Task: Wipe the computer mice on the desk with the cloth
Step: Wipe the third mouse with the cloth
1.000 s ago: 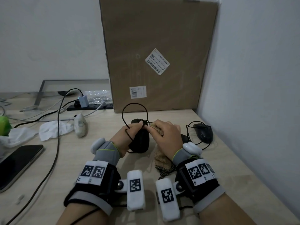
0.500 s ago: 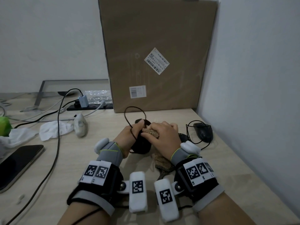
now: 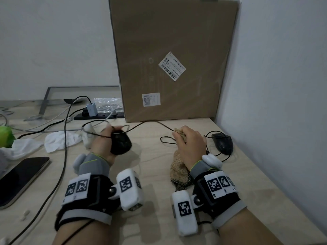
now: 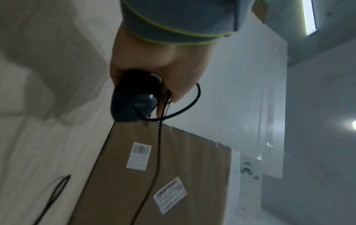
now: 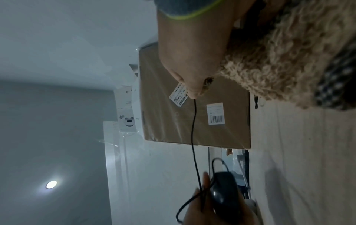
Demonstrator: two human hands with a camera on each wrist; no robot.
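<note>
Head view: left hand (image 3: 103,144) grips black mouse (image 3: 121,144) — right hand (image 3: 190,147) clutches cloth (image 3: 178,170), cord (image 3: 150,122) between.

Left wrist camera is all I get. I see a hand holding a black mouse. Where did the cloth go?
Observer: The right hand grips the fuzzy tan cloth, off to the right of the held mouse and not touching it.
Operator: Where does the wire go?
Observer: The cable runs across to the right hand, whose fingers pinch it together with the cloth.
Operator: Are there more mice to clean?
Observer: Yes. A second black mouse lies on the desk near the wall, and a white mouse sits just beyond the left hand.
</note>
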